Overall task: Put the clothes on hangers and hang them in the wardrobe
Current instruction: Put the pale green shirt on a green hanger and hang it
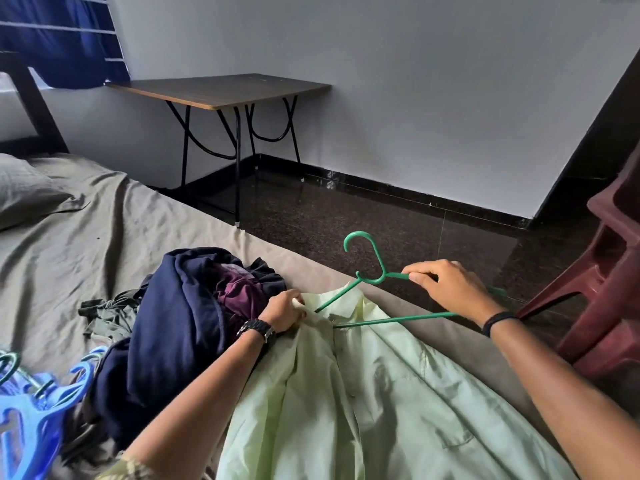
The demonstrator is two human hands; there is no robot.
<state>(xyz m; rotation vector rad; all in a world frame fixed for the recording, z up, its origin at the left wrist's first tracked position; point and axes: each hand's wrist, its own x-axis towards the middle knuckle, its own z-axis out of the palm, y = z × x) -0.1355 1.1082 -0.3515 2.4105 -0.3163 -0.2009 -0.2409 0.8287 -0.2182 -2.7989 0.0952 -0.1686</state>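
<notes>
Both forearms reach forward, bare. Left hand knuckles up, fingers curled in a pinching grip, watch on its wrist. Right hand raised higher, fingers and thumb pinched together, dark band on its wrist.

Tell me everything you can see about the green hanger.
The green hanger looks like thin plastic, with an open hook pointing away from the person. It lies tilted over the collar of the pale green shirt on the bed. One arm slips inside the collar beside the left hand; the right hand pinches the other arm.
</notes>
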